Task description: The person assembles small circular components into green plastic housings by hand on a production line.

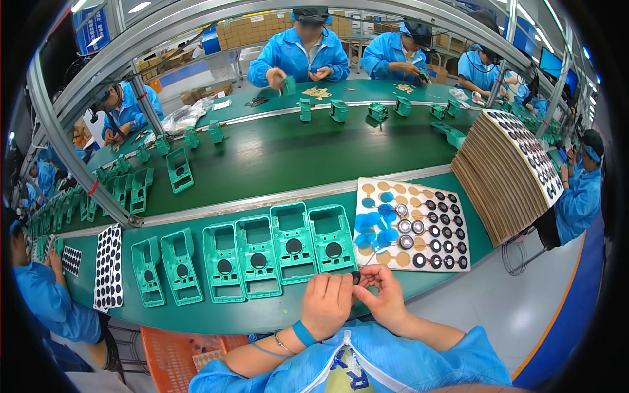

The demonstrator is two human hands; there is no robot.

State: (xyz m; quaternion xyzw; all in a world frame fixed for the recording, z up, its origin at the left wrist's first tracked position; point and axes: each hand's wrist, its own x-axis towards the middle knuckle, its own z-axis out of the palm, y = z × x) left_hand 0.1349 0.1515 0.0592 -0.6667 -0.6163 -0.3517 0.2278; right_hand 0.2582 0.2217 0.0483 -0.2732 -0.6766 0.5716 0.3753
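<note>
Black piece (356, 278) pinched between left hand (327, 302) and right hand (384, 296), lower centre; apparently being prepared; next move likely calls for steady alignment.

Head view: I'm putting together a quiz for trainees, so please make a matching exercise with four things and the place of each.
1. Orange crate
2. Stack of brown boards
3. Small black part
4. Long white sheet of black discs

A. Between left hand and right hand
B. Left of the near row of green housings
C. Below the table's near edge
D. On the view's right side

Pairs: 1-C, 2-D, 3-A, 4-B
</note>
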